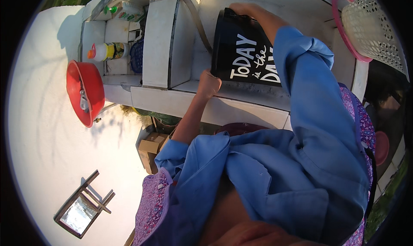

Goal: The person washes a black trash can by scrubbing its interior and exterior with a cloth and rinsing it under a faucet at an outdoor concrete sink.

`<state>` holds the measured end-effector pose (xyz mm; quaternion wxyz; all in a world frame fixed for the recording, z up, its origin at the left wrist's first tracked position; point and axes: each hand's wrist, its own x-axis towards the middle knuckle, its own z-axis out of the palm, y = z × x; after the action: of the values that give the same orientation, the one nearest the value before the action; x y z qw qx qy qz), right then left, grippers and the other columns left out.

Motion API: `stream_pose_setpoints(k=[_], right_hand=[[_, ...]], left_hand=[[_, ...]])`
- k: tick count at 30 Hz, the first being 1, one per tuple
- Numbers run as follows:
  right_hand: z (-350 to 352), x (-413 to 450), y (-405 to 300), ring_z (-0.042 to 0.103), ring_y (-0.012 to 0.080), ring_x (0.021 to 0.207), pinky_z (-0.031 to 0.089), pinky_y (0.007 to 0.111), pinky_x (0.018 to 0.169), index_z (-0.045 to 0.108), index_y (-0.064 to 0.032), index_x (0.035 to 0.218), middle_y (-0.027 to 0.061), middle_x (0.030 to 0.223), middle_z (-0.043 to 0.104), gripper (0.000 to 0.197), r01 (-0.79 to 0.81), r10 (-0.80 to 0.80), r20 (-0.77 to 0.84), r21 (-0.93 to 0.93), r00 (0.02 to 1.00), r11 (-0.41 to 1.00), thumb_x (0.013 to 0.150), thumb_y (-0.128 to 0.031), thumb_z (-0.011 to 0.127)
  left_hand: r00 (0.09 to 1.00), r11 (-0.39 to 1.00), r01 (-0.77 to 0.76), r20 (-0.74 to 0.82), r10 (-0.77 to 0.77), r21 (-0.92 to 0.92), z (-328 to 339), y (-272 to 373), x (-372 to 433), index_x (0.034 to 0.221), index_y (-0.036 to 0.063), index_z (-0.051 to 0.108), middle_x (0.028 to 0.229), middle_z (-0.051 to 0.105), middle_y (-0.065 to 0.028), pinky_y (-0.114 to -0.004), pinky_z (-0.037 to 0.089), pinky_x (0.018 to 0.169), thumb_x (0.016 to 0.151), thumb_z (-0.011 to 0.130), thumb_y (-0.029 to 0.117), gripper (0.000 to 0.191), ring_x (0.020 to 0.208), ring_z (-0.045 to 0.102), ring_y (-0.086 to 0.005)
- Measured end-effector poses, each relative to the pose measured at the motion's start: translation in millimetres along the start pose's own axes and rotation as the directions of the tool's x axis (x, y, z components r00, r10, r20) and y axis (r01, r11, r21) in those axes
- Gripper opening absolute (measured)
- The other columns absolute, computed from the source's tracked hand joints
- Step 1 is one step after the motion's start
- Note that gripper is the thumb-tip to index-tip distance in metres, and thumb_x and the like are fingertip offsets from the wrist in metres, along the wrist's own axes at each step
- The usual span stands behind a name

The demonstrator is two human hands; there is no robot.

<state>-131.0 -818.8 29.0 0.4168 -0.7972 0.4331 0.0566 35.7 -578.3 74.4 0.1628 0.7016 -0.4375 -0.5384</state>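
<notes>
A black plastic bin [245,52] with white lettering lies on its side in a white-tiled sink basin [201,26]. At the near end of its rim, my left hand [209,83] is closed on the edge. My right hand [243,9] grips the far side of the same rim. A grey hose [195,15] curves down over the basin's divider, and its lower end disappears at the bin's mouth. The inside of the bin is hidden from view.
Left of the divider [159,42] are a white bottle with an orange cap [111,51], a green-topped pump container [127,11] and a blue basket [137,57]. A red basin [96,91] stands beyond them. A white perforated basket [371,29] stands at the right.
</notes>
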Motion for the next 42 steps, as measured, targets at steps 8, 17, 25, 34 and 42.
stream_pose_setpoints(k=[8,17,25,34,42], right_hand=[[52,-68,-94,0.043,0.0268,0.116,0.032,0.041,0.096,0.054,-0.0047,0.112,0.0118,0.119,0.050,0.035,-0.122,0.052,-0.669,-0.059,0.742,0.991,0.084,-0.022,0.041],[86,-160,-40,0.041,0.0213,0.118,0.028,0.044,0.099,0.051,-0.0205,0.117,0.0012,0.126,0.047,0.040,-0.124,-0.253,-0.803,-0.373,0.540,0.919,0.077,-0.023,0.052],[100,-204,122,0.052,0.0392,0.091,0.041,0.044,0.081,0.055,-0.0035,0.099,0.0226,0.094,0.057,0.025,-0.227,0.342,-0.859,0.271,0.381,0.935,0.083,-0.018,0.043],[206,-236,139,0.034,0.0337,0.121,0.036,0.050,0.088,0.035,-0.0131,0.132,0.0144,0.134,0.033,0.058,-0.576,0.434,-0.523,-0.138,0.733,0.806,0.080,-0.032,0.052],[166,-228,155,0.034,0.0323,0.120,0.038,0.055,0.083,0.047,-0.0228,0.121,0.0066,0.135,0.033,0.047,-0.638,0.394,-0.617,-0.234,0.681,0.734,0.075,-0.024,0.058]], left_hand=[[0.993,0.999,0.031,-0.112,-0.035,-0.032,15,-2,11,0.067,-0.0052,0.056,0.052,0.048,-0.0038,-0.028,0.037,0.045,0.064,0.049,-0.004,0.007,0.050,0.046,-0.0105],[0.978,1.000,-0.020,-0.209,0.016,-0.016,16,8,10,0.076,-0.0088,0.059,0.062,0.057,-0.0076,-0.028,0.041,0.053,0.065,0.047,-0.003,0.018,0.061,0.050,-0.0104],[0.971,0.999,-0.008,-0.238,0.019,0.049,22,-5,9,0.077,-0.0098,0.058,0.063,0.057,-0.0100,-0.030,0.043,0.054,0.064,0.047,-0.003,0.019,0.061,0.052,-0.0132],[0.994,0.995,0.061,0.091,-0.054,-0.078,-2,7,-3,0.100,-0.0005,0.059,0.085,0.059,-0.0056,-0.023,0.043,0.065,0.067,0.064,0.007,0.034,0.075,0.053,-0.0121],[0.994,0.918,-0.047,0.071,0.082,-0.394,-1,67,4,0.112,-0.0048,0.051,0.099,0.060,-0.0105,-0.027,0.048,0.075,0.083,0.057,0.021,0.038,0.085,0.059,-0.0168]])
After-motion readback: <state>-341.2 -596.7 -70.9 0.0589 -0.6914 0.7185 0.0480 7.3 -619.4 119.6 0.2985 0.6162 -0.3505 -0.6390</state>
